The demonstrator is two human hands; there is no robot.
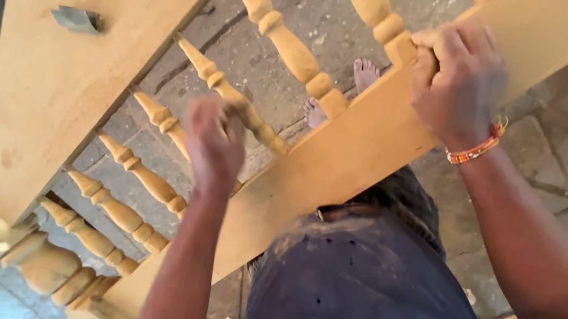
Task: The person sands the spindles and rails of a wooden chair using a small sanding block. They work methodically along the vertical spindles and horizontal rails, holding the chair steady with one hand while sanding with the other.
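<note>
Now sanding a turned spindle (230, 95) — bare wood throughout.
Left hand (215, 144) is rubbing it, grip blurred — right hand (455, 80) is clenching the lower rail (342, 163).

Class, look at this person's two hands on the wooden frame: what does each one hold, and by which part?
The right hand grips the wooden frame by its lower rail's top edge. The left hand is at a turned spindle; blur hides whether it grips.

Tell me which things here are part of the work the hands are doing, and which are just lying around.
In the work:
- left hand, blurred, at a turned spindle
- right hand gripping the lower rail
- upper panel and the other spindles of the same wooden frame

Just about:
- small grey piece lying on the upper panel
- stone floor
- beaded wristband
</note>
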